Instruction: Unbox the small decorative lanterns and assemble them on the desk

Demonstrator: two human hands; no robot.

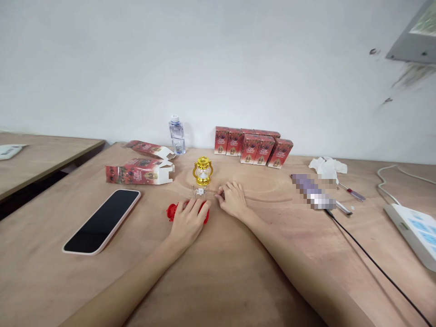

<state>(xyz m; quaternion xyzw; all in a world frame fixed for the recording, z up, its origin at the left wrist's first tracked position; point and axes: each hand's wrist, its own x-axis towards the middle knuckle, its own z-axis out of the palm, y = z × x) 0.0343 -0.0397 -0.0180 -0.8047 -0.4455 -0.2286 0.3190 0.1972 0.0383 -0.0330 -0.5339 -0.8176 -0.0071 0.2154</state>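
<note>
My left hand (188, 221) is closed over a small red lantern (171, 212) that lies on its side on the table. The fingers cover most of its middle. My right hand (233, 200) rests on the wood with its fingers curled into a pinch, and whatever is at the fingertips is too small to make out. Between and beyond the hands lie a small white piece and thin metal wire parts (200, 191). Just behind them a gold lantern (203, 176) with clear sides stands upright.
Opened red boxes (131, 174) and a phone (102, 221) lie left. A water bottle (177, 136) and several closed red boxes (250, 149) stand by the wall. Right are crumpled tissue (327, 167), a screwdriver (354, 194), a cabled, blurred device (308, 188) and a power strip (415, 231).
</note>
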